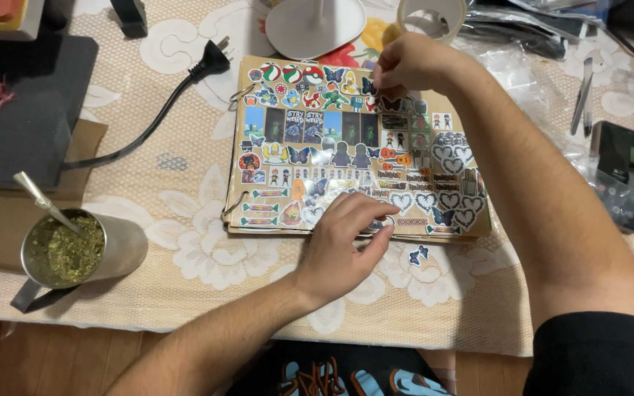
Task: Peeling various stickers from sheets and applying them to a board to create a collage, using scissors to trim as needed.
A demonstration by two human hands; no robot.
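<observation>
A ring-bound brown card album (354,150) covered with several colourful stickers lies on the lace tablecloth (185,242). My left hand (346,246) rests flat on the album's near edge, fingers spread and pressing the page. My right hand (409,66) reaches over to the album's far edge, its fingertips pinched at a small dark butterfly sticker (370,86) near the top row. A loose blue butterfly sticker (417,254) lies on the cloth just below the album.
A metal cup (82,253) of green herb with a metal straw stands at the left. A black plug and cable (207,62) lie behind the album, near a white lamp base (315,26) and a tape roll (431,16). A phone (618,174) and tweezers (583,92) sit at the right.
</observation>
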